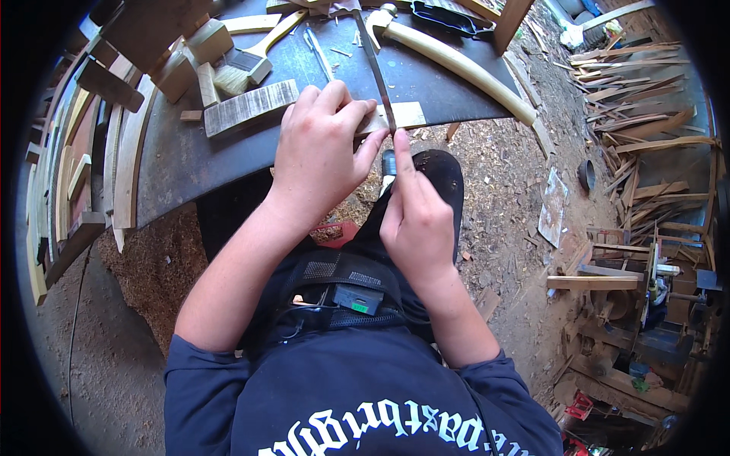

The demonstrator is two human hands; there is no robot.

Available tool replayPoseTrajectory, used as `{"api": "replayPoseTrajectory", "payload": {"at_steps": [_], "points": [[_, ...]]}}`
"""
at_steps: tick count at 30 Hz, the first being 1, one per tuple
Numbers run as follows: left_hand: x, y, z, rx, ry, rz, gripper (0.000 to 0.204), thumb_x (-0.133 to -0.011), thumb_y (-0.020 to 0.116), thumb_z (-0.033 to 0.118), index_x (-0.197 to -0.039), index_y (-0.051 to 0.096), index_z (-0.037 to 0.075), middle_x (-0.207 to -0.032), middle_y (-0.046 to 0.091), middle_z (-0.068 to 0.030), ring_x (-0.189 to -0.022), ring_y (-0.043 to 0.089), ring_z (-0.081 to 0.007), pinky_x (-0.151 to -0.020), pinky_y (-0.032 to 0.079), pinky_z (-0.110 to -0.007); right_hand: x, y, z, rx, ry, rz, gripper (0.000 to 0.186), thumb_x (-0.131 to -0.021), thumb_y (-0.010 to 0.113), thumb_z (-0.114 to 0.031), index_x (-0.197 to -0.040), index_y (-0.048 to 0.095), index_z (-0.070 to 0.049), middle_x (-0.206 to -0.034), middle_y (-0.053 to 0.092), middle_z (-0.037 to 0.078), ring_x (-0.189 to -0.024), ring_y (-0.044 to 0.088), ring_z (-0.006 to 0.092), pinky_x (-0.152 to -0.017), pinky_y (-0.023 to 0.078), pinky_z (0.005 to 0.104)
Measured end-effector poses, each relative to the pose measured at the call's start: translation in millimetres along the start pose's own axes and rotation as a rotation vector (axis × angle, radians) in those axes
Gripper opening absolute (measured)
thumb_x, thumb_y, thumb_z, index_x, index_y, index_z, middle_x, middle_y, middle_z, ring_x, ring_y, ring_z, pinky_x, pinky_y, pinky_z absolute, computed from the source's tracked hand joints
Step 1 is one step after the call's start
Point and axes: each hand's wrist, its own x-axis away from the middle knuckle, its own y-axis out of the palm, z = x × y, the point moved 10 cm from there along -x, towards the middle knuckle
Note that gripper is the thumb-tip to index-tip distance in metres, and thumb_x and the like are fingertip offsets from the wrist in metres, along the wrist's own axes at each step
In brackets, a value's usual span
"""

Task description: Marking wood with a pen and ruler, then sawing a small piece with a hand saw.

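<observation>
My left hand (319,129) is closed on a small pale wood piece (411,114), holding it down at the near edge of the dark table. Across that piece runs a long, narrow dark metal blade (372,64), like a file or thin saw. My right hand (418,216) grips the tool's near end, its index finger stretched along it; the fist hides most of the grip. Just left of my left hand lies a grey-streaked wood block (251,109). Beyond are a flat paintbrush (258,61), a pen (318,53) and a hammer (449,64) with a long wooden handle.
Wood blocks (179,76) and curved strips (125,152) crowd the table's (175,163) left side. Several nails (342,52) are scattered beyond my left hand. A post (512,26) stands at the back right. Offcuts (639,129) pile up on the dusty floor to the right.
</observation>
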Motion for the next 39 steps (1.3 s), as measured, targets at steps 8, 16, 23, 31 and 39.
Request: {"api": "replayPoseTrajectory", "payload": {"at_steps": [8, 16, 23, 31, 39], "points": [[-1.6, 0.4, 3.3, -0.010, 0.011, -0.003, 0.029, -0.084, 0.079, 0.024, -0.103, 0.077, 0.003, -0.092, 0.061, -0.0083, -0.089, 0.060, -0.0265, -0.081, 0.050, -0.040, 36.8, -4.3, 5.8, -0.008, 0.027, -0.004, 0.075, -0.085, 0.056, 0.012, -0.157, 0.042, -0.001, -0.077, 0.059, 0.016, -0.064, 0.062, 0.0327, -0.062, 0.052, 0.0434], [-9.8, -3.2, -2.9, 0.047, 0.059, -0.091, 0.031, -0.084, 0.079, 0.020, -0.108, 0.076, 0.002, -0.091, 0.059, -0.0129, -0.090, 0.058, -0.0309, -0.084, 0.050, -0.041, 17.8, -4.0, -3.7, 0.023, -0.009, 0.058, 0.075, -0.085, 0.056, 0.011, -0.157, 0.043, -0.004, -0.077, 0.059, 0.017, -0.065, 0.063, 0.0356, -0.062, 0.052, 0.0469], [-49.1, 22.9, -20.8, 0.259, -0.034, -0.599, 0.027, -0.092, 0.071, 0.022, -0.101, 0.076, -0.003, -0.090, 0.071, -0.0198, -0.083, 0.071, -0.0324, -0.076, 0.057, -0.040, 9.8, -3.1, 3.6, 0.030, 0.010, 0.032, 0.075, -0.085, 0.058, 0.012, -0.157, 0.045, -0.007, -0.077, 0.058, 0.015, -0.062, 0.062, 0.0329, -0.060, 0.051, 0.0453], [-77.5, 42.4, -22.3, 0.208, 0.082, -0.876, 0.024, -0.092, 0.067, 0.016, -0.095, 0.073, -0.007, -0.078, 0.071, -0.0201, -0.072, 0.072, -0.0289, -0.070, 0.057, -0.038, 51.6, -12.0, 6.8, 0.038, 0.096, -0.003, 0.075, -0.081, 0.062, 0.010, -0.153, 0.047, 0.000, -0.096, 0.072, 0.016, -0.064, 0.070, 0.0284, -0.060, 0.057, 0.0393], [-70.0, 50.1, -48.0, 0.423, -0.037, -0.771, 0.022, -0.094, 0.065, 0.014, -0.093, 0.072, -0.006, -0.075, 0.072, -0.0154, -0.061, 0.069, -0.0199, -0.061, 0.054, -0.033, 26.3, -9.0, 12.7, -0.026, 0.257, 0.122, 0.030, -0.094, 0.064, 0.006, -0.124, 0.066, 0.004, -0.088, 0.075, 0.015, -0.076, 0.076, 0.0291, -0.067, 0.059, 0.0350]]}}
